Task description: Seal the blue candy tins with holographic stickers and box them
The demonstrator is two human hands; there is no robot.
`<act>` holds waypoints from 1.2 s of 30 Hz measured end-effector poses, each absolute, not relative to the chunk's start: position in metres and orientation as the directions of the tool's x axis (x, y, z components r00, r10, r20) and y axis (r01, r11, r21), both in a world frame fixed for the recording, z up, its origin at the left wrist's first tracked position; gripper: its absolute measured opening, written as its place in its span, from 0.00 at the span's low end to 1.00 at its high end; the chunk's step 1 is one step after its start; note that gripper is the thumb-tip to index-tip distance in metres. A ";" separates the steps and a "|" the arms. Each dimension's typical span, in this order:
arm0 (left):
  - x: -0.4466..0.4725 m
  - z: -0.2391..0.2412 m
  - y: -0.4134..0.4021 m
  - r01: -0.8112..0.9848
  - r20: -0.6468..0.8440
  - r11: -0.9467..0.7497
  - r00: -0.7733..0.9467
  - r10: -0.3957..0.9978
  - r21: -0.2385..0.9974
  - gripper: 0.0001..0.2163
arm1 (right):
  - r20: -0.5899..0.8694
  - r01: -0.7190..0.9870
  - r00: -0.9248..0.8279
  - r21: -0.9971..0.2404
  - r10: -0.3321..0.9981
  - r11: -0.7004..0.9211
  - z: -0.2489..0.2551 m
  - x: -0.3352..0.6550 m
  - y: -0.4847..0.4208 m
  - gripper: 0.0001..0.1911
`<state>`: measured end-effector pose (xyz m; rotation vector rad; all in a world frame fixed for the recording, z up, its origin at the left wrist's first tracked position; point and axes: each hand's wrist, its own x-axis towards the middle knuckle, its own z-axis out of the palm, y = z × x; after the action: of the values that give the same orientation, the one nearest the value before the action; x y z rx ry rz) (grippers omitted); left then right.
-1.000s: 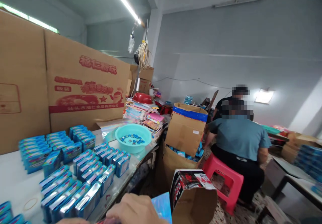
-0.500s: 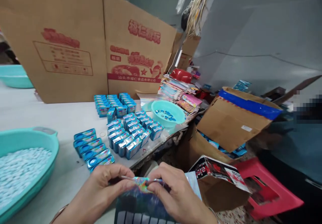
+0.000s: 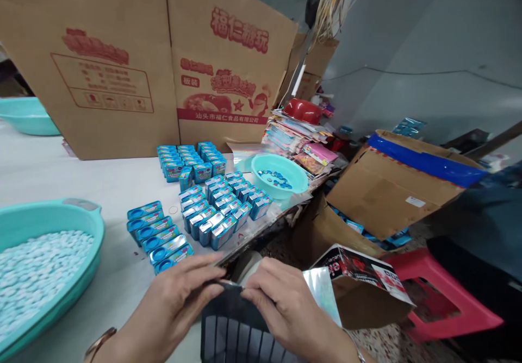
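Observation:
Both of my hands come together at the bottom centre, above a dark surface with pale stripes [image 3: 240, 336]. My left hand [image 3: 175, 298] is closed, thumb against slightly blurred fingers, at the left end of a thin shiny foil piece [image 3: 230, 282]. Only a narrow edge of that piece shows between the fingertips. My right hand [image 3: 281, 292] pinches its other end. Just beyond my left hand, a row of small blue tins [image 3: 157, 235] lies on the white table [image 3: 118, 178]. More blue tins [image 3: 220, 211] stand in rows behind them.
At left, a turquoise basin [image 3: 95, 243] holds pale blue tablets. A smaller turquoise basin [image 3: 281, 189] holds small blue pieces. Large cartons [image 3: 118, 129] back the table. To the right are an open carton [image 3: 367, 189], a printed box [image 3: 367, 303] and a red stool [image 3: 468, 319].
The colourful foil face that showed between my fingers is now turned away, leaving a thin edge. My left fingers have lifted and straightened somewhat. The view has shifted slightly; a person at right has moved.

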<state>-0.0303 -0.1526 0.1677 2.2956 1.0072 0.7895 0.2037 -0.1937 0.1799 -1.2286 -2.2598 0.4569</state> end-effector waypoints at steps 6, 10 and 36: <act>-0.004 0.164 -0.156 0.504 0.408 -0.758 0.641 0.650 0.414 0.10 | 0.240 0.673 -0.460 -0.534 0.855 0.512 0.184 0.201 -0.187 0.08; -0.007 0.169 -0.150 0.472 0.134 -0.623 0.721 0.680 0.624 0.17 | 0.162 0.702 -0.421 -0.565 0.892 0.434 0.193 0.221 -0.192 0.17; 0.007 0.181 -0.141 0.449 -0.056 -0.614 0.833 0.550 0.649 0.20 | 0.121 0.778 -0.509 -0.357 0.852 0.516 0.209 0.254 -0.210 0.11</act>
<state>0.0074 -0.1413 0.1806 2.3309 0.7264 0.1937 0.2540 -0.2102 0.2094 -1.3695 -2.4791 0.3743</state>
